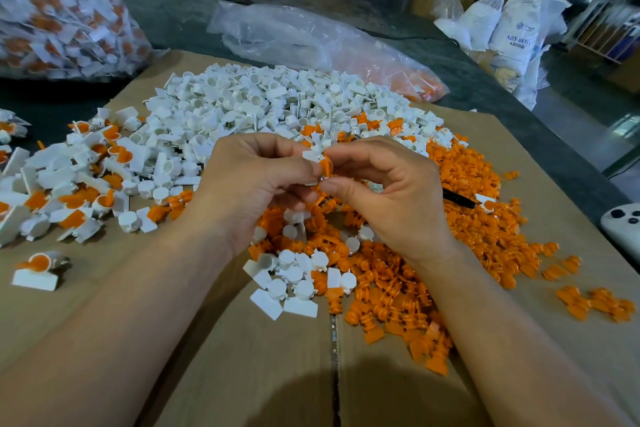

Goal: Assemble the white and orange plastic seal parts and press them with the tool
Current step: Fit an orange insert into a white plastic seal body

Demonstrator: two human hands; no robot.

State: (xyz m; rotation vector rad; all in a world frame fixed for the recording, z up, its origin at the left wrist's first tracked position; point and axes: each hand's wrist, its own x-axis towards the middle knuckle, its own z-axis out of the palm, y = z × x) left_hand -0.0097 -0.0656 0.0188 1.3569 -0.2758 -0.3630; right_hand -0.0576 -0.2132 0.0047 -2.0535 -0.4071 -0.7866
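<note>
Seal parts in assembly. The left hand (256, 180) and right hand (391, 194) meet above the cardboard (207, 340). Left thumb and fingers pinch a white part (311, 155); right thumb and forefinger pinch an orange part (326, 166) (touching the white one), both held between the fingertips over the orange pile (467, 229).

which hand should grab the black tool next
Right, probably: the tool lies just beside the right hand, which pinches the orange part; the left hand, gripping the white part, is farther off.
</note>
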